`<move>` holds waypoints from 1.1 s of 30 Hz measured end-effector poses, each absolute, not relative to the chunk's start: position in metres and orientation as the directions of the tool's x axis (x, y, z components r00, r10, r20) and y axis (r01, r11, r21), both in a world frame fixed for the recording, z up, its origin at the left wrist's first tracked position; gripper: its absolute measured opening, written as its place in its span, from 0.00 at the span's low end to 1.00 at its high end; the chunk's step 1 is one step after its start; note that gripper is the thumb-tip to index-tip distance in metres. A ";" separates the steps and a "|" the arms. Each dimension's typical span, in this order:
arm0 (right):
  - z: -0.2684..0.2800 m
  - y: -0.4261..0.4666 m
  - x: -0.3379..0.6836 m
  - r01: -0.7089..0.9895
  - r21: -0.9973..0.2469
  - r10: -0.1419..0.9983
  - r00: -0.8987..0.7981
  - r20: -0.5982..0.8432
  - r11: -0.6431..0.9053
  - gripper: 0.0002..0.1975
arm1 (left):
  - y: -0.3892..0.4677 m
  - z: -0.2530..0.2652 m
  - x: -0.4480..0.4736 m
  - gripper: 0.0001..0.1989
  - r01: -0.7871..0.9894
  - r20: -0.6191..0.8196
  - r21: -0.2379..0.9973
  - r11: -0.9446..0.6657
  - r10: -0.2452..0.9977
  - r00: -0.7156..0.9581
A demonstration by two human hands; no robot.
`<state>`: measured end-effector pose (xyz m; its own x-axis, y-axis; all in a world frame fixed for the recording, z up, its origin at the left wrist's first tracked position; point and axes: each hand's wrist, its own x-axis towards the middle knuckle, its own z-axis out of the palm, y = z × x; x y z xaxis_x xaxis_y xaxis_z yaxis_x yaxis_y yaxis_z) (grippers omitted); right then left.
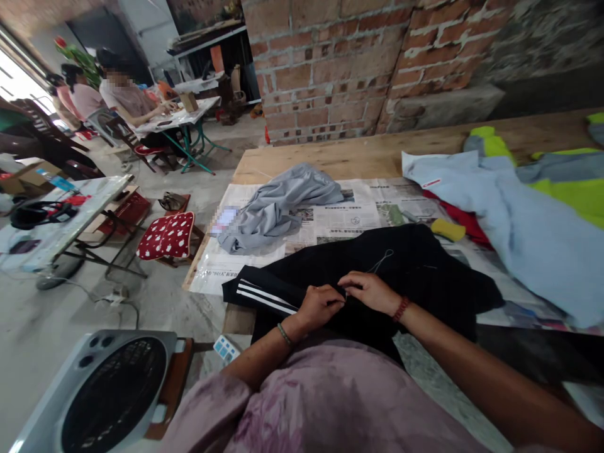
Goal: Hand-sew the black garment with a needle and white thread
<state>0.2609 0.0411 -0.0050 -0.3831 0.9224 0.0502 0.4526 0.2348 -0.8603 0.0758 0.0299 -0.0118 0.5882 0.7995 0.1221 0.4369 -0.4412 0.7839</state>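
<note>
A black garment (401, 264) with white stripes (264, 296) at its left end lies bunched along the near edge of the table, partly hanging towards my lap. My left hand (321, 308) is closed, its fingertips pinching the cloth. Close beside it, my right hand (372, 292) is closed too, thumb and forefinger pinched together. Something tiny and pale shows between the two hands' fingertips, too small to name. Just beyond my right hand, a thin loop of light thread (383, 259) rests on the black cloth.
Newspaper (330, 217) covers part of the wooden table (264, 165). A crumpled grey garment (278, 207) lies at the far left, a light blue garment (514, 214) on the right. A yellow piece (448, 230) lies between. A fan (117, 390) stands low at left; people sit farther back.
</note>
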 end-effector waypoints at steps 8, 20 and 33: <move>-0.002 0.037 0.246 0.057 -0.972 0.955 -0.179 -0.235 -0.228 0.24 | 0.023 -0.007 0.076 0.07 0.554 0.153 0.653 -0.516 0.807 0.571; 0.006 0.033 0.247 -0.042 -0.898 0.890 -0.161 -0.426 -0.438 0.13 | 0.020 -0.004 0.077 0.07 0.567 0.237 0.596 -0.568 0.799 0.552; -0.004 0.036 0.240 0.140 -0.865 0.861 -0.107 -0.497 -0.481 0.10 | 0.020 -0.008 0.077 0.06 0.579 0.270 0.554 -0.598 0.787 0.555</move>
